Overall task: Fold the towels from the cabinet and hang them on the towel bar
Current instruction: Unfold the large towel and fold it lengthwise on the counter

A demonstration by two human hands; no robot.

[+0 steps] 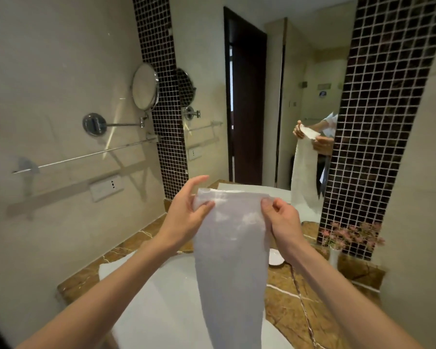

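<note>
No readable text or labels.

White towel (230, 248): soft cloth with a matt, faintly nubbed weave. Towel bar (86, 156): polished bright metal. Surface (282, 306): glossy brown stone with pale veins. Mosaic strip (156, 59): dark glazed tiles.

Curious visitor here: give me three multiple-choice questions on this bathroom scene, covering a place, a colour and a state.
1. The towel bar is: A) on the left wall B) above the door C) on the counter
2. The flowers are: A) blue B) pink C) yellow
3. The towel is: A) over the bar B) folded on the counter C) held up by the left hand and right hand
Answers: 1A, it runs along that wall; 2B, the blooms are pink; 3C, both pinch its top edge.
</note>
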